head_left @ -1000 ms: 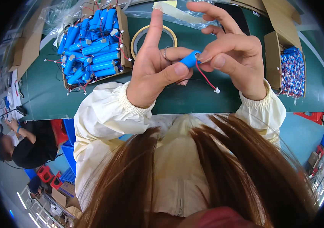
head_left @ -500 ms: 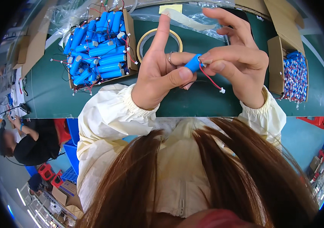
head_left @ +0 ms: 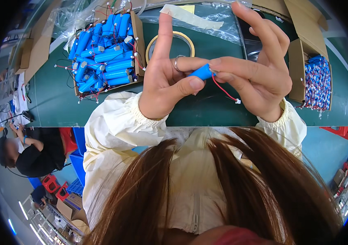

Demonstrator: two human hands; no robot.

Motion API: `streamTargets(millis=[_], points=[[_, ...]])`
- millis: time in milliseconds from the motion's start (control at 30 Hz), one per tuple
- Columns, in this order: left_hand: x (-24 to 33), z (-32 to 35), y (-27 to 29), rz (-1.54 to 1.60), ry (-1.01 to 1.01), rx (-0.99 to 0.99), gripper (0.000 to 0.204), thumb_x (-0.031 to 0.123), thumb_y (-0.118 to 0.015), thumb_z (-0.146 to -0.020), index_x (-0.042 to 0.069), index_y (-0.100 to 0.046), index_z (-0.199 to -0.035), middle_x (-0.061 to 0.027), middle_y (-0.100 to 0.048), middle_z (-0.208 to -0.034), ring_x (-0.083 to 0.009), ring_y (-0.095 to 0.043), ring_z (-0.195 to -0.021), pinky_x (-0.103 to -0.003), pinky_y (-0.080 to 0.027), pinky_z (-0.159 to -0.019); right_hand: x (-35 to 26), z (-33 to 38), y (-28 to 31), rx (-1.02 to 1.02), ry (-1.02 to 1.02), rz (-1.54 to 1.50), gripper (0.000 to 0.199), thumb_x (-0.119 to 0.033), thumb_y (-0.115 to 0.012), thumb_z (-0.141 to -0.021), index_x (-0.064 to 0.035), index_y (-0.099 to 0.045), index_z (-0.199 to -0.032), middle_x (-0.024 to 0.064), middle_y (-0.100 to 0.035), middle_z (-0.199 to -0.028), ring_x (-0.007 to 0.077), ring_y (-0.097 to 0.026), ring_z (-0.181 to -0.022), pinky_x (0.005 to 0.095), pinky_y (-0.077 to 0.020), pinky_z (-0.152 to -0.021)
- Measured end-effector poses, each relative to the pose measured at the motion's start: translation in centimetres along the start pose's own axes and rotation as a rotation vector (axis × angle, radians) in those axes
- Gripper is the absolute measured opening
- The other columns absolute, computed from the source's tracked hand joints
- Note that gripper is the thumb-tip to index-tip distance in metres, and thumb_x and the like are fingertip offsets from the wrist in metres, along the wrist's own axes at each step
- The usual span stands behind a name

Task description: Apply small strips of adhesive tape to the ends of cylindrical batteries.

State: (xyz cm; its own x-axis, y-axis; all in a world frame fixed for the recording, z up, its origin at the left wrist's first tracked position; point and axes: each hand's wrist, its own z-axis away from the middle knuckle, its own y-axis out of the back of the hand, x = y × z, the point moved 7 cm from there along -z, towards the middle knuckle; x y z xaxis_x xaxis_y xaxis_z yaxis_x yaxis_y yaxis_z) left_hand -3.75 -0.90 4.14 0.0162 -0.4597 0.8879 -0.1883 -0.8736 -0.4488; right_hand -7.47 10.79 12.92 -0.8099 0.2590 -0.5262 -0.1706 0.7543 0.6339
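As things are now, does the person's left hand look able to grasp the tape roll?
Probably not without letting go first: the tape roll appears close, but the left hand holds a blue cylinder, and a pale strip is at its raised fingertip.

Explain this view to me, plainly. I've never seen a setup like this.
There is no robot: these are a person's bare hands. A wide camera worn on the head looks down, so edges bend and the person's hair and sleeves show too.

The left hand holds a small blue cylinder, and a strip of tape clings to its raised index fingertip. The right hand touches the cylinder's end, where a red wire with a white plug hangs.

On the green table stand a box of blue cylinders at left, a tape roll, and another filled box at right.
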Motion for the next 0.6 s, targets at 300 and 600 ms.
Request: streamTargets(millis=[300, 600], points=[[1.5, -0.8, -0.3, -0.294, -1.009, -0.953, 0.103, -0.003, -0.057, -0.080, 0.015, 0.031, -0.130, -0.0173, -0.060, -0.101, -0.0160, -0.059, -0.087, -0.024, -0.044, -0.076, -0.1, -0.1, 0.0, -0.025, -0.055, 0.080, 0.019, -0.021, -0.071, -0.065, -0.0179, -0.072, -0.084, 0.0224, -0.041, -0.128, 0.0290, -0.039, -0.107, 0.0341, -0.0291, -0.090], [0.0, 0.0, -0.1, -0.009, -0.030, -0.044, 0.101, 0.000, -0.058, -0.079, 0.015, 0.026, -0.132, -0.0150, -0.062, -0.096, -0.0171, -0.060, -0.090, -0.026, -0.044, -0.081, 0.6, 0.0, -0.6, -0.065, -0.056, -0.085, 0.029, -0.035, -0.056, -0.079, -0.0153, -0.068, -0.096, 0.0253, -0.037, -0.130, 0.0312, -0.037, -0.110, 0.0368, -0.0243, -0.092]])
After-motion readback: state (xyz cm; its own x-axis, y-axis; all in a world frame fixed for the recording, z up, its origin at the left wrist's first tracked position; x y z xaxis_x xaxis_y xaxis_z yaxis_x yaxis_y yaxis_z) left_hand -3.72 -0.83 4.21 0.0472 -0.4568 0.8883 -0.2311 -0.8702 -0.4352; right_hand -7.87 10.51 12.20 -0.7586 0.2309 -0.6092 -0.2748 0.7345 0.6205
